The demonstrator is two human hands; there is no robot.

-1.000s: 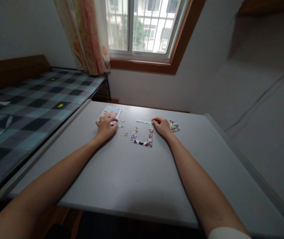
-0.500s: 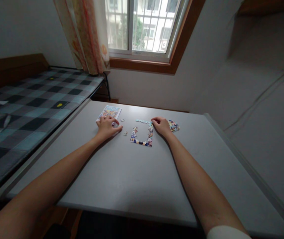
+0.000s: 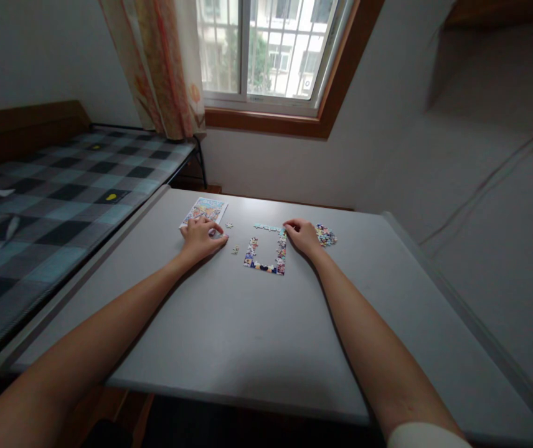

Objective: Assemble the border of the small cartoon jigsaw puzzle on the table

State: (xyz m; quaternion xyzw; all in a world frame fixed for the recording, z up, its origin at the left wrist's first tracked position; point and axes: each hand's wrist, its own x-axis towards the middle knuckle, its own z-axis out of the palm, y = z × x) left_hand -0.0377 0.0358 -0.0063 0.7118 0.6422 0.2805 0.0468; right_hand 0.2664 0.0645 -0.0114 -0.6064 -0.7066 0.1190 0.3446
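Likely light and stiff but easily pulled apart, the jigsaw border lies before me on the tabletop, best gripped by piece edges. It's a multicoloured, hollow frame, pale blue along its far side. My right hand bunches its fingers at the far right corner; my left hand curls beside a picture card; whether either pinches anything, I cannot tell.

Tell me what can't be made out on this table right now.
Head view, throughout:
Illustrated sheet: near part hidden behind the left hand; fine details too small.
Jigsaw pile: left edge hidden behind the right hand; single pieces too small.
Whether either hand grips a piece: too small to tell.
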